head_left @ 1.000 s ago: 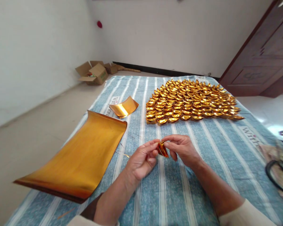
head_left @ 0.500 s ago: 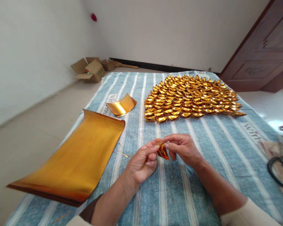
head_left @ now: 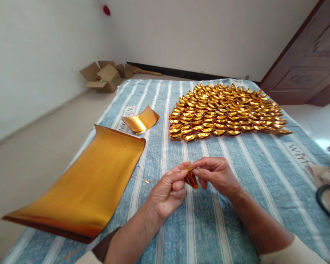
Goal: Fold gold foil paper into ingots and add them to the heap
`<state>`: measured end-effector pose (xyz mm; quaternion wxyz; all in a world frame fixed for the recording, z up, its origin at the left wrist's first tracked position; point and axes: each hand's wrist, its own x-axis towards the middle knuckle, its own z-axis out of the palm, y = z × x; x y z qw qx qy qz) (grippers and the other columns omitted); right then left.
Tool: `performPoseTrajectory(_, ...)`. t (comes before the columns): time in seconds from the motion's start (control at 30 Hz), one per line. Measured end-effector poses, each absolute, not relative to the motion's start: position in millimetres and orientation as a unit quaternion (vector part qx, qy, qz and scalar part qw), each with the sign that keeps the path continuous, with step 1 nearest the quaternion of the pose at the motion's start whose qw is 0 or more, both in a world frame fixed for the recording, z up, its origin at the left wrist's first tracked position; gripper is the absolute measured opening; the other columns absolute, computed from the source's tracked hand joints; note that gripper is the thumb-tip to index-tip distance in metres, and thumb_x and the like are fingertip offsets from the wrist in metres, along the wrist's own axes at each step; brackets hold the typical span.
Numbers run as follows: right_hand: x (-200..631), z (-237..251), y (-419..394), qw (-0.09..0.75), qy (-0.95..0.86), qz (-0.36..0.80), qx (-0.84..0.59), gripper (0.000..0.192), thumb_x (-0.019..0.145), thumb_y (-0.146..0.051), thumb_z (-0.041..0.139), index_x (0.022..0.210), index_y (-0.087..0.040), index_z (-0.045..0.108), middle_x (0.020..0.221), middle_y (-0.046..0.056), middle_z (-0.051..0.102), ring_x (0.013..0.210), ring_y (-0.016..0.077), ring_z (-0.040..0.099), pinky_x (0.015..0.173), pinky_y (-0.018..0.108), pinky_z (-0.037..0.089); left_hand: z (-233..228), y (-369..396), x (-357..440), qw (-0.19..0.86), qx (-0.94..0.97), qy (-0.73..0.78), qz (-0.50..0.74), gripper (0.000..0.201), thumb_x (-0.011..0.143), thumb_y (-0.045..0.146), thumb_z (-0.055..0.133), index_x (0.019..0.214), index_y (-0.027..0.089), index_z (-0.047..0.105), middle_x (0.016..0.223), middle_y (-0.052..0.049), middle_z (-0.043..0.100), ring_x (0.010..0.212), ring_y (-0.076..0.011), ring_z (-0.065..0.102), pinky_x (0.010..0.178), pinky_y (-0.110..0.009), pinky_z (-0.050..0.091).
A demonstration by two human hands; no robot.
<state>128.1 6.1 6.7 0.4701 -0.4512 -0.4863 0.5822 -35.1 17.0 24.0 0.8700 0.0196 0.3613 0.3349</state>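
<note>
Between my two hands, above the striped cloth, is a small folded gold foil paper piece [head_left: 191, 179]. My left hand [head_left: 169, 190] pinches its upper left part between thumb and fingers. The thumb and forefinger of my right hand [head_left: 218, 175] close on its upper right edge. Beyond my hands, several rows of finished boat-shaped gold paper ingots [head_left: 220, 113] stand packed together. To the left lies a large curled gold foil sheet [head_left: 88, 179], and behind it a smaller curved stack of gold foil paper [head_left: 142, 120].
A blue and white striped cloth [head_left: 170, 234] covers the table. Scissors [head_left: 326, 198] lie at the right edge, partly cut off by the frame. Open cardboard boxes [head_left: 107, 79] sit on the floor at the back left. A brown wooden door [head_left: 305, 73] is at the right.
My hands keep the same pinch on the folded gold paper, with barely any movement. The whole view has shifted slightly, the tabletop now appearing a little higher.
</note>
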Motion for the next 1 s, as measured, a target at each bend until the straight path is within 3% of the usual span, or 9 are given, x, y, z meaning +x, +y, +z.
performPoseTrajectory(0.57,131.1,-3.0,5.1,0.505,-0.552,0.543,-0.381,0.009,0.08,-0.022,0.07,0.088,-0.02,0.072,0.044,-0.006,0.058,0.036,0.0053,0.049,0.038,0.015,0.039,18.4,16.7,-35.6,0.879,0.036,0.339,0.332,0.026,0.089,-0.001,0.042,0.089,0.008,0.067,0.041,0.007,0.045,0.025,0.0011,0.031,0.028,-0.007,0.024)
performPoseTrajectory(0.87,135.6,1.9,5.2,0.489,-0.641,0.473,-0.356,0.021,0.084,-0.014,0.064,0.103,-0.021,0.071,0.055,-0.006,0.061,0.045,0.0048,0.055,0.046,0.015,0.046,17.5,17.6,-35.0,0.885,0.046,0.328,0.327,0.022,0.083,-0.004,0.047,0.094,0.004,0.064,0.056,0.003,0.058,0.027,0.0024,0.035,0.028,-0.007,0.027)
performPoseTrajectory(1.0,136.5,3.9,4.7,0.486,-0.673,0.44,-0.342,0.019,0.086,-0.012,0.061,0.098,-0.021,0.072,0.059,-0.005,0.062,0.047,0.0045,0.056,0.048,0.015,0.047,17.6,17.3,-35.4,0.886,0.041,0.323,0.329,0.019,0.081,-0.004,0.05,0.091,0.006,0.063,0.055,0.004,0.057,0.027,0.0025,0.034,0.028,-0.007,0.028)
